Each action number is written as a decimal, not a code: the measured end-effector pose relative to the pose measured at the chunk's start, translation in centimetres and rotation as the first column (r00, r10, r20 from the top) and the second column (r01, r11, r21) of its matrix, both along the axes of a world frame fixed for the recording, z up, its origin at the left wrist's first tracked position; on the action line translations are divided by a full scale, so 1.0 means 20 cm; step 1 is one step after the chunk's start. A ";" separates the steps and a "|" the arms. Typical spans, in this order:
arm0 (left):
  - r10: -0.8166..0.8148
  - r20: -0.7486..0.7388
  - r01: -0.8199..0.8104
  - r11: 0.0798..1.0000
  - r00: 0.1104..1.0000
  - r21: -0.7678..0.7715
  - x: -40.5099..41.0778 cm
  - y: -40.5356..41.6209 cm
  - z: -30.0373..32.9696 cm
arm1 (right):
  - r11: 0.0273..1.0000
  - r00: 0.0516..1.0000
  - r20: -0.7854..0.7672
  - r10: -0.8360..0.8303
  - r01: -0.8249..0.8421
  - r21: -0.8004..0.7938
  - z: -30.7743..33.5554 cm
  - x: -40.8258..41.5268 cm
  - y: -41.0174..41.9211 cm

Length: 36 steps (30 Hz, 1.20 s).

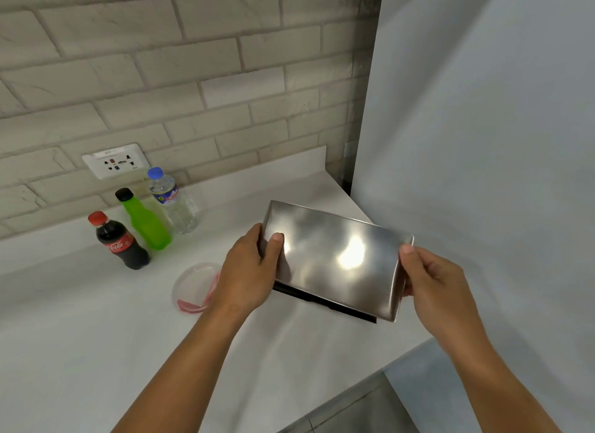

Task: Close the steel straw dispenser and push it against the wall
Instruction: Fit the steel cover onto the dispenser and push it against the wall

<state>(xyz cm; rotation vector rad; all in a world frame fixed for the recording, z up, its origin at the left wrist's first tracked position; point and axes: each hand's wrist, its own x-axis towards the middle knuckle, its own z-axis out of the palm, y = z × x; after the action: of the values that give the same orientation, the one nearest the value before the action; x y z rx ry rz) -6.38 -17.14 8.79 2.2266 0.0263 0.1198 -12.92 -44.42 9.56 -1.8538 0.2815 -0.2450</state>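
Head view, the only 1 we have: our left hand [249, 268] clasps the left end of the steel straw dispenser [335, 258], thumb laid over the top edge and fingers curled behind. Our right hand [434, 281] pinches the right end, thumb tip on the upper corner, fingers hidden behind the metal. The dispenser sits on or just above the white counter [96, 336], near the corner where the brick wall [161, 62] meets a plain white panel [483, 142]. It is apart from the brick wall. A dark gap shows along its lower front edge, so we judge the lid not fully seated; whether it rests on the counter we cannot tell.

What could go wrong: the polished steel is slick, and pressing unevenly from the 2 ends could skew the lid so it jams. Sliding left could knock the clear plastic lid [196, 287] beside our left wrist. The 3 bottles [141, 223] stand further left by the wall.
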 end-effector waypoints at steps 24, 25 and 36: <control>0.061 -0.080 -0.054 0.995 0.995 0.081 0.36 0.02 -0.11 | 0.822 0.946 -0.320 0.055 -0.225 -0.524 -0.15 0.56 -0.01; 0.065 -0.082 -0.058 0.995 0.994 0.077 0.37 0.02 -0.12 | 0.814 0.944 -0.325 0.059 -0.234 -0.532 -0.15 0.57 -0.01; 0.109 -0.140 -0.106 0.994 0.984 0.031 0.45 0.02 -0.21 | 0.884 0.908 -0.399 0.126 -0.285 -0.370 -0.20 0.66 -0.05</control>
<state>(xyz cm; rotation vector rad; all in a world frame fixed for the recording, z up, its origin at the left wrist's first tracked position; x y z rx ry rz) 2.66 -16.73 4.53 2.2533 0.2246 0.0207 0.23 -45.50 5.60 -2.3431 0.2940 0.2153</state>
